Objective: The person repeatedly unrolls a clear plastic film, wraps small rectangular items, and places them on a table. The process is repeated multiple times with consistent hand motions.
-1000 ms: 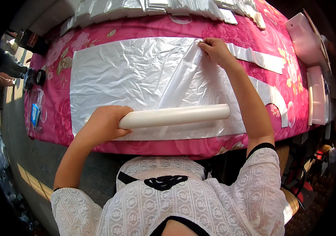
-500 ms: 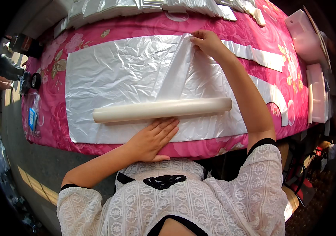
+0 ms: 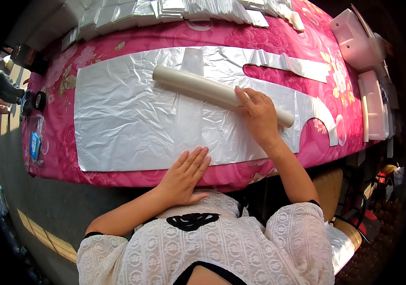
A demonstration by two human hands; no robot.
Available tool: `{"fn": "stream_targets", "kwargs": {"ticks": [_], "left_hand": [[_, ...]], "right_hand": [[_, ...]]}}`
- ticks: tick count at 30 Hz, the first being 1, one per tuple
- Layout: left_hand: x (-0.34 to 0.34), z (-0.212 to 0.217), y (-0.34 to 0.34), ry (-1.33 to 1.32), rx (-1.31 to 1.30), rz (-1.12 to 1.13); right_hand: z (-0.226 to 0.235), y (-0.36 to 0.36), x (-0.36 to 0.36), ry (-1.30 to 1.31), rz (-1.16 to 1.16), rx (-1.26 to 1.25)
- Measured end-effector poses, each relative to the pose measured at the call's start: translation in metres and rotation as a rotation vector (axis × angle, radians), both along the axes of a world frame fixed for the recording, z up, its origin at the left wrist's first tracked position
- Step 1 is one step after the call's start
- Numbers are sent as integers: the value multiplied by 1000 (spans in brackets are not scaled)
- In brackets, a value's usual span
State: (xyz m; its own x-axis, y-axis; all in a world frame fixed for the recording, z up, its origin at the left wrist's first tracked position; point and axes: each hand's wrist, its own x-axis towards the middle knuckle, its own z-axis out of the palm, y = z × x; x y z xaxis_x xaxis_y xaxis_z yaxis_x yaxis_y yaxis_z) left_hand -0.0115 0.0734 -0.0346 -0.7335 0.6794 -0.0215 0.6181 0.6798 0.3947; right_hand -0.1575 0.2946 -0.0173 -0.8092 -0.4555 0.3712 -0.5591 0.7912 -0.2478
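A crinkled white plastic sheet (image 3: 117,114), cut like an apron with strap-like ends at the right, lies spread on the table. Across its middle runs a flat whitish strip (image 3: 188,109) from far edge to near edge. A smooth cream-coloured tube (image 3: 198,86) lies slanted on the sheet, its left end farther off and its right end nearer. My right hand (image 3: 261,116) is closed over the tube's right part, fingers curled on it. At the sheet's near edge my left hand (image 3: 186,173) rests flat with its fingers stretched out, holding nothing.
Piles of folded white plastic (image 3: 165,10) line the far side of the pink floral tablecloth (image 3: 241,35). White plastic bins (image 3: 373,104) stand at the right edge. A blue packet (image 3: 35,145) and a roll of black tape (image 3: 40,99) lie at the left. A chair (image 3: 329,190) stands nearby at right.
My right hand has let go of the strip, now lying flat across the sheet, and grips the tube. The tube has swung to a slant and moved farther off. My left hand stays flat.
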Motion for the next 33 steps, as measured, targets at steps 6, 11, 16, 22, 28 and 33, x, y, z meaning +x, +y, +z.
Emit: {"fn": "stream_targets", "kwargs": {"ticks": [6,11,16,22,28,33], "left_hand": [[-22,11,-31,-35,178,-158],[-12,-3,-24,51,-5,21],[17,-17,-6,166,-132,36],[21,-24,-4,278,-199,31],[11,-3,-21,181,-4,-36],[11,-5,-42,207,218,-143]], "right_hand": [[6,57,-18,-94,-180,-159],[20,8,46,-325,250,-76],[10,-22,37,-234,362,-18],[-10,-59,-59,-40,307,-85],[-4,-76,-100,59,276,-117],[11,-59,-17,-359,634,-131]]}}
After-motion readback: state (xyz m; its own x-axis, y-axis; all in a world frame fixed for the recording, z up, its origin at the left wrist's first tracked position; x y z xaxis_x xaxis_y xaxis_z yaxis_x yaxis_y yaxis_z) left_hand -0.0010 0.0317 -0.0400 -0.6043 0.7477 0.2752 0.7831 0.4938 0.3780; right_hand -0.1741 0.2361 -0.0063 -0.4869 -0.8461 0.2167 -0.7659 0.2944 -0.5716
